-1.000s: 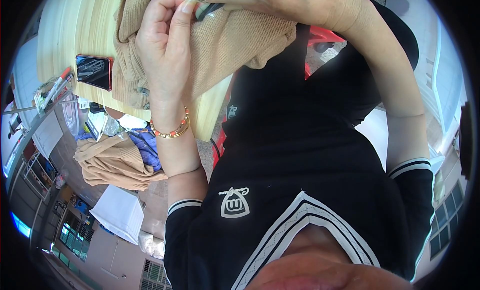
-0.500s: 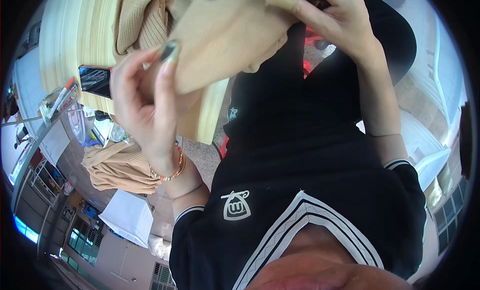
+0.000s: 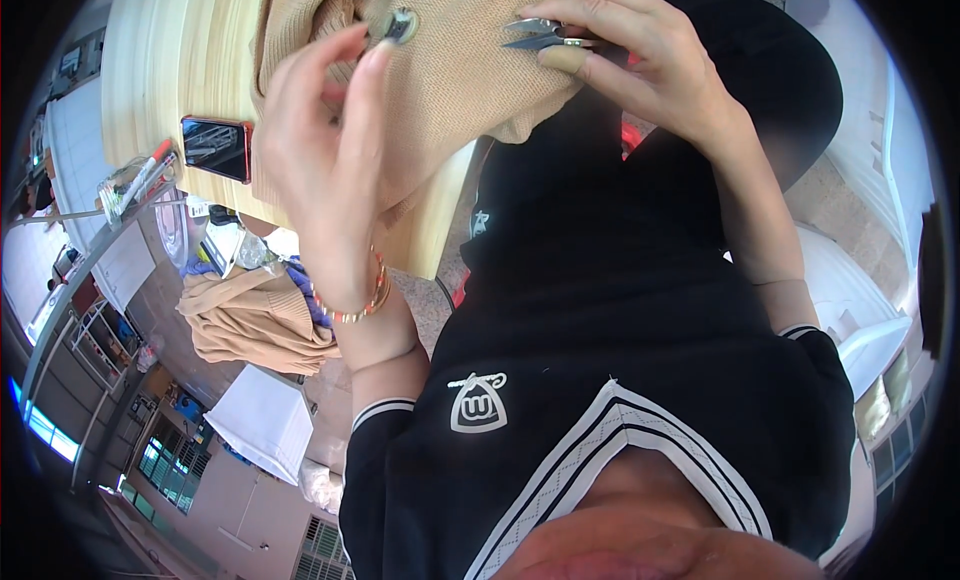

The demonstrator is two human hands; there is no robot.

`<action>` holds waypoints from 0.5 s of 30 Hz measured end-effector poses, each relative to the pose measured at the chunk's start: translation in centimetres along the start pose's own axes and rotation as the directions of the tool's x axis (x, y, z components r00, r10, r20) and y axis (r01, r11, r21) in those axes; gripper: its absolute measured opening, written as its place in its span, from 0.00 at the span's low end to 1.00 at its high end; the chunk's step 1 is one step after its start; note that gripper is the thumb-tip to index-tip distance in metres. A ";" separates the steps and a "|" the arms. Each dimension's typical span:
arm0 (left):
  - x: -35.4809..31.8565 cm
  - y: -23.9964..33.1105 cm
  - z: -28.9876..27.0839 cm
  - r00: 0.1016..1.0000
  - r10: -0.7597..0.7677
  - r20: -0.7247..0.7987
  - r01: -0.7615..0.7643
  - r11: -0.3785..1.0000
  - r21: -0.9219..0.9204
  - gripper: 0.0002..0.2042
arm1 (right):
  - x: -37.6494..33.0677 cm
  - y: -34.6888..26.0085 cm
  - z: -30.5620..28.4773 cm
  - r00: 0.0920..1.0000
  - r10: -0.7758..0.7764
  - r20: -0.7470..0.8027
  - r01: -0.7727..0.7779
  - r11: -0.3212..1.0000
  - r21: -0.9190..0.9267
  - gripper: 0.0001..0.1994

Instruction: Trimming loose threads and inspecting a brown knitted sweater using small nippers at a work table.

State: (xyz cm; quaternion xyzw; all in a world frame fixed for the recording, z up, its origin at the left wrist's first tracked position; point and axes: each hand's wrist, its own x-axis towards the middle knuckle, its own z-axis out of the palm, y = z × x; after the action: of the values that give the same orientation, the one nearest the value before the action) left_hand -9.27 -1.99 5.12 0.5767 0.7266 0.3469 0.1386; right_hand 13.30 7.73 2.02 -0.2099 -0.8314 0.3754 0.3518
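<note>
A tan knitted garment (image 3: 465, 90) lies across the wooden table's edge and toward my lap. Near the top of the view it bears a round dark button (image 3: 401, 26) with a pale rim. My left hand (image 3: 325, 140) is at this button, thumb and forefinger closed in a pinch at its edge; the fingertips partly cover the contact. To the right, my right hand (image 3: 650, 70) grips small metal thread snips (image 3: 535, 35). Their two blades point left over the knit, slightly apart. A yellowish covering wraps my right thumb tip.
A dark phone with a red edge (image 3: 216, 148) lies on the light wooden table (image 3: 150, 70), left of my left hand. More tan knitwear (image 3: 250, 325) is piled below the table, near a white box-shaped object (image 3: 262, 420). A red-and-white pen (image 3: 150, 165) stands at the left.
The garment has come down and spread out flatter. My left hand has shifted right and up with the button. The snips' blades now show plainly in my right hand.
</note>
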 end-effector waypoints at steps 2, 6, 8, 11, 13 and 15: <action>1.2 -0.6 1.3 0.997 0.041 0.058 -0.049 0.990 0.135 0.15 | 0.2 -0.3 0.0 0.997 0.070 0.039 -0.069 0.998 -0.012 0.15; 1.0 -1.2 2.2 0.992 -0.008 0.126 -0.007 0.993 0.120 0.16 | -0.2 0.5 0.3 0.996 0.082 0.043 -0.082 0.997 -0.016 0.15; 0.4 -1.7 2.5 0.995 0.054 0.085 -0.063 0.993 0.103 0.15 | -0.4 0.9 0.4 0.998 -0.054 -0.023 0.054 0.999 0.008 0.15; 0.0 -1.5 2.9 0.996 0.088 0.010 -0.088 0.996 0.014 0.14 | -0.2 2.5 1.3 1.000 -0.025 -0.003 0.025 1.000 0.010 0.15; 0.1 -1.3 3.2 0.994 0.113 0.004 -0.113 0.993 0.029 0.14 | 0.0 7.2 3.8 0.729 -0.566 -0.384 0.625 0.780 0.037 0.15; -0.2 -1.9 2.9 0.998 0.060 0.013 -0.061 0.998 0.022 0.15 | 0.1 2.5 1.8 0.932 -0.311 -0.184 0.332 0.939 0.094 0.15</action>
State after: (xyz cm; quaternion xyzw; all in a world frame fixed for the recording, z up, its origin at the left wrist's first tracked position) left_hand -8.85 -1.35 1.76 0.6021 0.7116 0.3393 0.1262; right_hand 12.14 8.54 -0.71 -0.0791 -0.7976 0.3445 0.4888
